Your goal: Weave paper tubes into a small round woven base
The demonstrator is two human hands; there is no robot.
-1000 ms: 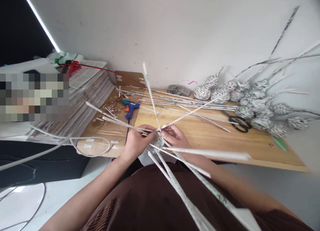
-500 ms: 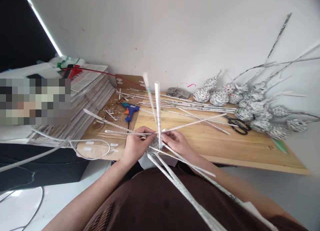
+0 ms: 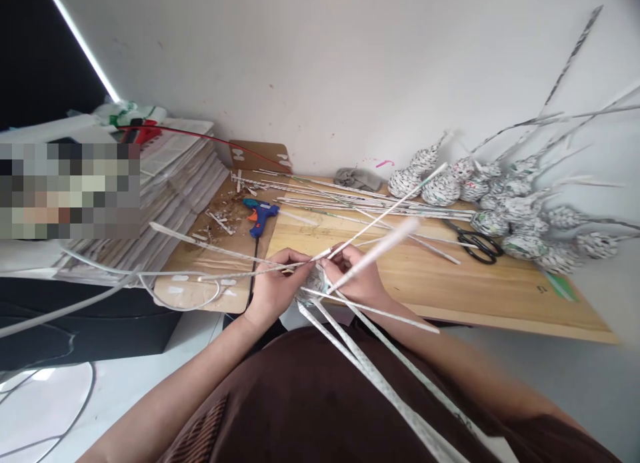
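Left hand [image 3: 277, 283] and right hand [image 3: 356, 274] pinched thin white paper rods [image 3: 387, 246] over a small, round, grey-and-white woven paper piece [image 3: 310, 291].

From where I stood, each thumb was pressed to the fingers at the piece's upper edge, the fingertips of both hands just beside each other. The piece sat low between the hands, by the near edge of a pale wooden table [image 3: 415, 289], its rods fanning out to both sides and down across a dark brown garment [image 3: 300, 396]. Beyond lay a blue glue gun with an orange trigger [image 3: 261, 216], loose white paper rods [image 3: 425, 212], and black-handled scissors [image 3: 474, 244] near a cluster of gourd-shaped woven paper pieces [image 3: 523, 216]. To the left rose a tall stack of printed paper [image 3: 190, 176].
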